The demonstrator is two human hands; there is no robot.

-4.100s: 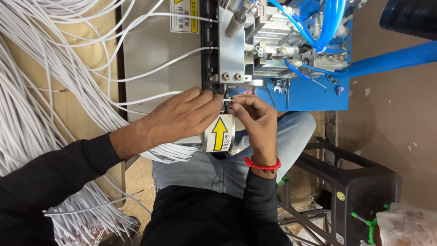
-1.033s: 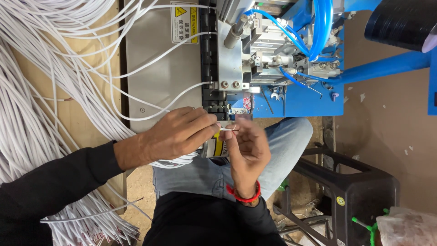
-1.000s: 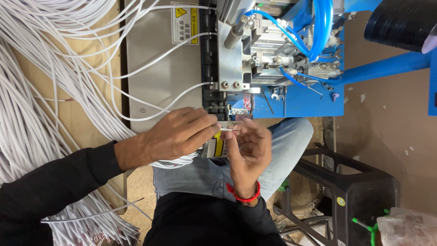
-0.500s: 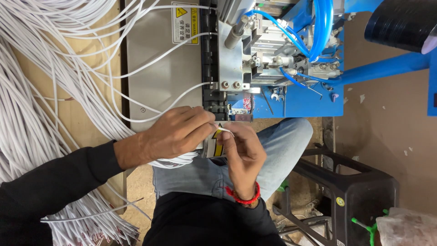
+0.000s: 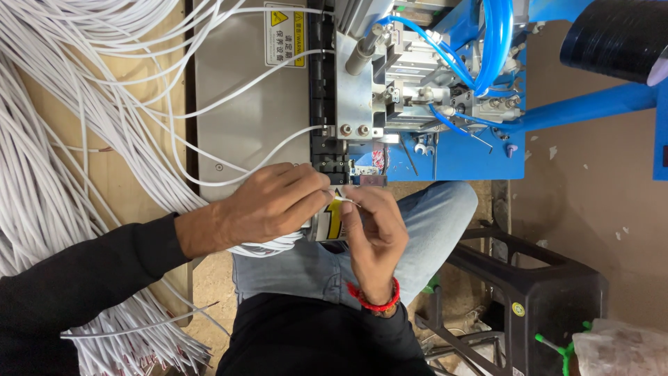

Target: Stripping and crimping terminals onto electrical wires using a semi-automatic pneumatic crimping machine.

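The left hand point(image 5: 268, 205) and right hand point(image 5: 372, 233) meet just below the machine point(image 5: 390, 90), fingertips together over a thin white wire point(image 5: 342, 200). The left thumb and forefinger pinch the wire near its end; the right thumb and forefinger close on the same short stretch from the other side, the remaining right fingers curled in. The wire end lies between the two hands, just short of the machine's black lower edge and the small opening there. Room here is tight: the hands sit close against that edge, with the grey plate point(image 5: 250, 111) just above the left hand and the blue frame point(image 5: 459, 150) above the right. A yellow-and-black label point(image 5: 332, 221) shows in the gap between the hands. Left of the plate, a mass of white cables point(image 5: 62, 160) covers the wooden bench, some looping across the plate into the machine. Below the hands are the person's jeans point(image 5: 424, 230); to the right, a black stool point(image 5: 536, 299) stands on open brown floor.
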